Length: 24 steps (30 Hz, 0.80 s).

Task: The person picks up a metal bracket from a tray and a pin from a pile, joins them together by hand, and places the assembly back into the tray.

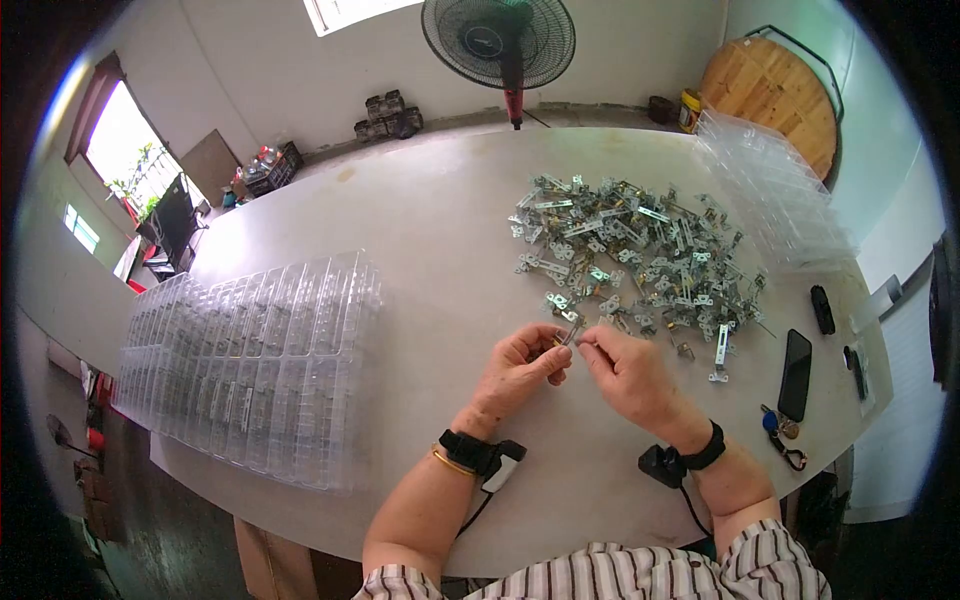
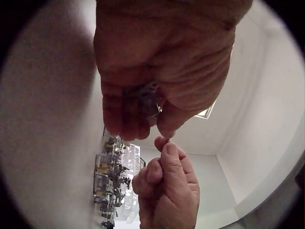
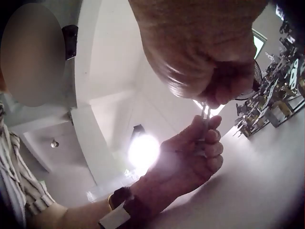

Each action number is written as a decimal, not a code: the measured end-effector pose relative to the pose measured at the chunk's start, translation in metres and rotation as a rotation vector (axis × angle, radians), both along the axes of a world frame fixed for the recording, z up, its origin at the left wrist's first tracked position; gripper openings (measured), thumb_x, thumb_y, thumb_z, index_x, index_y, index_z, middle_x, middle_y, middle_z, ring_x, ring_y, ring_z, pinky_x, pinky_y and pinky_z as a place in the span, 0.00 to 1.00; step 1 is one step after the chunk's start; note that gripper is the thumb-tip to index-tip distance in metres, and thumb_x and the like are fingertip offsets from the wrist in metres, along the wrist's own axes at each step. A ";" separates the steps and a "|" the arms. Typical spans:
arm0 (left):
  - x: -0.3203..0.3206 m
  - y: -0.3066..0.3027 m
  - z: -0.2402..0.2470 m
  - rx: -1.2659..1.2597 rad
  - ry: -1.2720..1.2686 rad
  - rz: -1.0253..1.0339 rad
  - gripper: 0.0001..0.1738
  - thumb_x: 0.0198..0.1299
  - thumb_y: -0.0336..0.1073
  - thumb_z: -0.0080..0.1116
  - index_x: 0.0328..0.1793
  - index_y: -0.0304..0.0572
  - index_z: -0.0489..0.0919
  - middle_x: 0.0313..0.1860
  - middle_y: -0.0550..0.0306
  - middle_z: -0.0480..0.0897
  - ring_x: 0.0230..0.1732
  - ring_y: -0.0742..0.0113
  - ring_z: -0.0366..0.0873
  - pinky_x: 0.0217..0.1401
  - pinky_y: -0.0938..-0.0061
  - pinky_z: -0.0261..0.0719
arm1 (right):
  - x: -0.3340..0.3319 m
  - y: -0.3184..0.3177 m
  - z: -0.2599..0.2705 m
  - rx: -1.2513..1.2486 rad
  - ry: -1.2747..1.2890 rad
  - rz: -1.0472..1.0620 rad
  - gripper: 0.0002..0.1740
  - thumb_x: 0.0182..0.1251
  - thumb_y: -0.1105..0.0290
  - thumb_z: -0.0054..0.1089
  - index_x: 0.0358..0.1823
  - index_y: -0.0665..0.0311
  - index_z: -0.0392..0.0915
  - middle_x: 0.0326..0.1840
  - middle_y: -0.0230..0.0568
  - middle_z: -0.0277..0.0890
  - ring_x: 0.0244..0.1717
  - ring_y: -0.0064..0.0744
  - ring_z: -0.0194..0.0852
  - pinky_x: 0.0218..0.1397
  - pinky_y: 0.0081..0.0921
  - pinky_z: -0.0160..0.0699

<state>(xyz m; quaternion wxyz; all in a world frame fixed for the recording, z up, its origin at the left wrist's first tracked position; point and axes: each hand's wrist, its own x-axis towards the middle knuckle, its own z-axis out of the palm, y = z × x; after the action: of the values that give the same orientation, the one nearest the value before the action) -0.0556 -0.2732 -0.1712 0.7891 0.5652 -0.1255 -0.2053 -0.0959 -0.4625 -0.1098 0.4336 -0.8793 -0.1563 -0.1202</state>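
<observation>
The left hand (image 1: 522, 372) holds a small metal part (image 1: 572, 334) between thumb and fingers, in front of the heap. In the left wrist view, metal (image 2: 148, 93) also shows inside its curled fingers. Close on its right, the right hand (image 1: 637, 378) pinches with thumb and forefinger at the end of the part; what lies between those fingertips is too small to tell. Seen in the right wrist view, a thin two-pronged metal piece (image 3: 206, 112) spans the two hands. Just beyond them a heap of metal parts (image 1: 640, 250) lies on the table (image 1: 440, 200).
Clear compartment trays (image 1: 250, 370) with metal parts in them stand at the left. More clear trays (image 1: 780, 200) lie at the back right. A phone (image 1: 795, 375), keys (image 1: 783, 435) and a black object (image 1: 822, 310) are at the right edge. A fan (image 1: 500, 42) stands beyond the table.
</observation>
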 end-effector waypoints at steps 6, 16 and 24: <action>-0.001 0.000 0.001 0.057 -0.030 -0.023 0.16 0.68 0.36 0.65 0.58 0.38 0.79 0.38 0.62 0.82 0.36 0.75 0.78 0.41 0.78 0.79 | 0.000 0.000 0.005 0.006 0.069 -0.018 0.04 0.71 0.72 0.57 0.42 0.65 0.76 0.29 0.56 0.78 0.32 0.58 0.80 0.33 0.42 0.75; -0.002 0.001 0.003 0.057 0.004 0.041 0.19 0.69 0.42 0.63 0.58 0.36 0.79 0.41 0.63 0.82 0.39 0.77 0.78 0.42 0.79 0.79 | -0.002 -0.011 0.003 -0.041 0.178 -0.009 0.04 0.72 0.70 0.57 0.42 0.63 0.77 0.26 0.51 0.77 0.29 0.45 0.82 0.31 0.35 0.73; -0.002 0.000 -0.002 0.055 -0.047 -0.106 0.20 0.70 0.41 0.61 0.61 0.34 0.79 0.42 0.61 0.84 0.43 0.74 0.80 0.46 0.77 0.80 | 0.011 -0.021 -0.012 0.520 0.262 0.051 0.07 0.79 0.68 0.52 0.47 0.63 0.77 0.38 0.32 0.80 0.36 0.20 0.79 0.38 0.21 0.81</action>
<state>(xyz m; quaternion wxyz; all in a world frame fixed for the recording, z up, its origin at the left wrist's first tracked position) -0.0575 -0.2735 -0.1736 0.7583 0.5838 -0.1680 -0.2366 -0.0850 -0.4836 -0.1217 0.6639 -0.7424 -0.0851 -0.0307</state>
